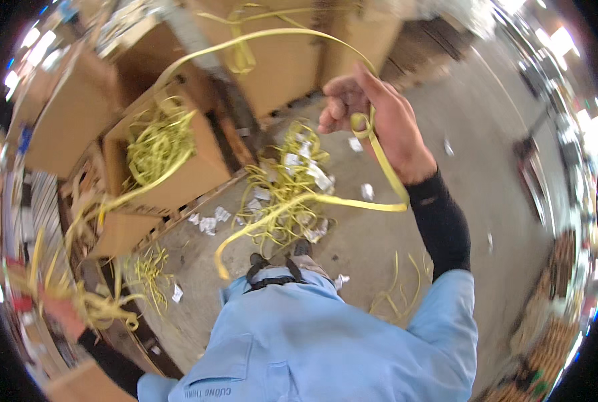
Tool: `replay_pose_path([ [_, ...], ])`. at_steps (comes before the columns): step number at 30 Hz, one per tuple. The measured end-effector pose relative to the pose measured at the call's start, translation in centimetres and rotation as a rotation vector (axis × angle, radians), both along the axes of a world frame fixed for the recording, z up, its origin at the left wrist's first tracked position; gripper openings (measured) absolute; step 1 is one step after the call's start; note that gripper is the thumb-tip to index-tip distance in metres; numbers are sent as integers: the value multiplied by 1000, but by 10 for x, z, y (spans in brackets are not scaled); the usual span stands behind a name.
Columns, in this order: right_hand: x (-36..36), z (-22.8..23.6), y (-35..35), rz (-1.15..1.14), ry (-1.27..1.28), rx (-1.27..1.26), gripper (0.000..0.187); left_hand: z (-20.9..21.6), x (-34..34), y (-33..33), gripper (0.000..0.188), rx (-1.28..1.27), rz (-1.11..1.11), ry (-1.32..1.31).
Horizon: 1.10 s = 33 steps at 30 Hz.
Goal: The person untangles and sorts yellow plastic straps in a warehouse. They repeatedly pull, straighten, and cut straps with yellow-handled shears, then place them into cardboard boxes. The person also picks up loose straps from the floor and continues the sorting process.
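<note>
My right hand (396, 127) is raised over the floor, its fingers curled and a long flat yellow strap (292, 199) running through it. One length arcs from the hand across to the far left, and a loose end hangs below. Out at the left, my left hand (61, 313) is blurred, with a tangled bunch of yellow straps (105, 308) around it; its fingers are mostly hidden. On the floor by my feet lies a heap of yellow straps (282, 181) mixed with white scraps (319, 177). More yellow straps (158, 144) fill an open cardboard box.
The cardboard box (185, 184) stands on a wooden pallet at the left. Larger cardboard boxes (272, 67) rise beyond it. Smaller strap bits (150, 275) and stray straps (401, 298) lie on the concrete floor (466, 201). Stacked brown material (547, 342) lines the right edge.
</note>
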State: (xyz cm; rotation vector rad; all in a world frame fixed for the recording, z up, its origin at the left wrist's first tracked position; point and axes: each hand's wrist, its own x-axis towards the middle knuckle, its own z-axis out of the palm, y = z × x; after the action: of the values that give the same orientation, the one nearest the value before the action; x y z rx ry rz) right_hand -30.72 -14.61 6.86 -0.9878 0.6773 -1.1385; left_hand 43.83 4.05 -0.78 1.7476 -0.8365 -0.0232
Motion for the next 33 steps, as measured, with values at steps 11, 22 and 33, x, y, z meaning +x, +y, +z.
replay_pose_path([
  [11, 301, -29, 2, 20, -88, -46, 52, -15, -365, -93, 71, -171, -846, 584],
  [22, 483, 45, -120, 149, -203, -250, 53, 29, -223, -220, 90, -486, -882, 591],
  [33, 619, 133, -254, 231, 28, -405, 26, 57, 49, -418, 43, -698, -924, 220],
])
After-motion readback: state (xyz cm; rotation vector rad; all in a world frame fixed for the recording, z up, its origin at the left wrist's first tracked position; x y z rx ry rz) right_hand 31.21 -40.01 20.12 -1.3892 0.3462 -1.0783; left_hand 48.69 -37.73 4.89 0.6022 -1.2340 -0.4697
